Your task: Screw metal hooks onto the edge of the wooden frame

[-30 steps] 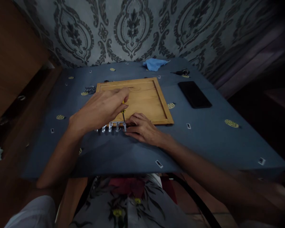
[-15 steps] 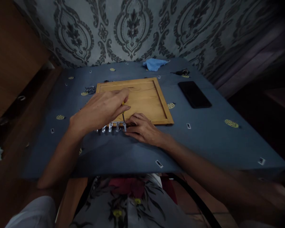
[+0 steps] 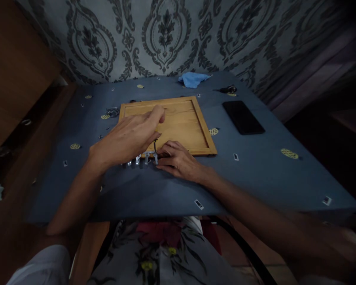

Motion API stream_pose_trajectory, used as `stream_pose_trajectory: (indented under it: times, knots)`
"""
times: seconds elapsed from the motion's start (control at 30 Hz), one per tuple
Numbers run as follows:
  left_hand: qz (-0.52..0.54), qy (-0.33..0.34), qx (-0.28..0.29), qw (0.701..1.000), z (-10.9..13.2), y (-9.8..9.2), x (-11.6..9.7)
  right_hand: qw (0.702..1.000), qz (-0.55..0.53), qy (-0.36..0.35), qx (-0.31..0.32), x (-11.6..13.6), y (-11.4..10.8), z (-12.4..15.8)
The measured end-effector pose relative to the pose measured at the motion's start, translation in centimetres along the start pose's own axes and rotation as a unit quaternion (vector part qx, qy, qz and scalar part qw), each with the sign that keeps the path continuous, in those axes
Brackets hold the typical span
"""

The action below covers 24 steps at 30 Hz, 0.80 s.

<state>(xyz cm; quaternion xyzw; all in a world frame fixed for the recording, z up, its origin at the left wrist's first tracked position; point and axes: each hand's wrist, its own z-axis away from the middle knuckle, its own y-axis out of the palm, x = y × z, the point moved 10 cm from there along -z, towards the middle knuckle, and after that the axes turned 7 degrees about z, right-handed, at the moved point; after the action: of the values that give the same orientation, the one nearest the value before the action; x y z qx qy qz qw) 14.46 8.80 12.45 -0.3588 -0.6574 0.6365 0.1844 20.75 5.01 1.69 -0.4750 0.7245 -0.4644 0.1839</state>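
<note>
In my left hand (image 3: 127, 132) is a screwdriver (image 3: 155, 145) with a yellow handle, held upright; most of the handle is hidden by the fingers. Its tip meets a metal hook strip (image 3: 146, 157) with several hooks, lying along the near edge of a framed wooden board (image 3: 180, 122). My right hand (image 3: 179, 160) is closed at that same edge, its fingertips pressed around the strip's right end beside the screwdriver tip. What lies under those fingers is partly hidden.
A black phone (image 3: 243, 117) lies right of the board. Behind it are a dark coiled cable (image 3: 228, 90) and a blue cloth (image 3: 192, 80). Small metal pieces (image 3: 112, 112) sit left of the board on the blue tablecloth (image 3: 269, 174). A patterned wall closes off the back.
My left hand has turned slightly about the screwdriver, its knuckles shifting up and to the right. My right hand and the board stay in place.
</note>
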Motion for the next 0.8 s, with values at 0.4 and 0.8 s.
stream_pose_trajectory:
  times: [0.4,0.8]
  knots:
    - [-0.065,-0.021,0.007,0.998,-0.05,0.54,0.56,1.0,-0.002,-0.003,-0.001,-0.09,0.13,0.13]
    - [-0.015,0.016,0.032,0.999,0.36,-0.15,0.23,1.0,-0.006,0.003,0.01,-0.13,0.25,0.09]
